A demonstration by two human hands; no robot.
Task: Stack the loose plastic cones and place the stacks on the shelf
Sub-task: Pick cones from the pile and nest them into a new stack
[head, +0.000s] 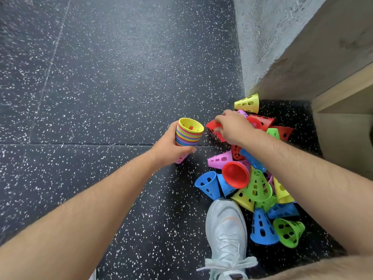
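Bare forearms reach forward from the bottom edge, and between them a pale shoe [226, 229] stands on the floor [101, 98], touching the pile [258, 186]. The left hand [171, 147] wraps its fingers round a stack [188, 133] of nested cones, held mouth-up, with a yellow one innermost and a pink tip poking out below. The right hand [235, 128] curls its fingers on a red cone [214, 127] at the pile's far edge, just beside the stack. I judge the job partway done: one thick stack is built, many loose cones remain, and no stack shows on the part of the wooden shelf [343, 98] in view at right. The cones are thin bright plastic with slotted walls, in red, blue, green, yellow and pink, tipped every way.
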